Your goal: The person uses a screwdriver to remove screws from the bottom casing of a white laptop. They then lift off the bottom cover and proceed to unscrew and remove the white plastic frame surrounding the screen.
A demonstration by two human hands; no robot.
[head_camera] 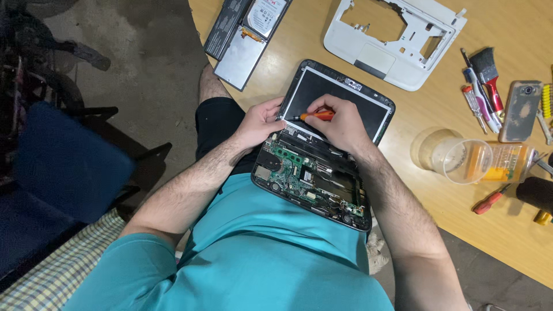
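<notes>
An opened small laptop [322,155] lies across the person's lap and the edge of the wooden counter [438,115], its keyboard cover off so the green circuit board [291,170] and inner parts show. The right hand [340,124] has its fingers clenched around an orange-handled screwdriver [315,116], whose tip points left at the lower left corner of the dark screen [340,98]. The left hand [260,122] rests on the laptop's left edge by the hinge, fingers curled against the frame and pinching nothing that can be made out.

Farther up the counter lies the removed white keyboard frame [397,40], hollow in the middle. At the counter's upper left are a flat battery pack [222,29] and a silver cover with a hard drive [265,17] on top of it.

To the right, a clear plastic cup [458,158] lies on its side, mouth toward the camera; what it contains cannot be told. Just beside it lies a clear case [507,164] with orange and green contents. Near these are a red-handled brush [489,75], a few small screwdrivers [478,98], a phone [520,109] face down and a red screwdriver [489,201].
</notes>
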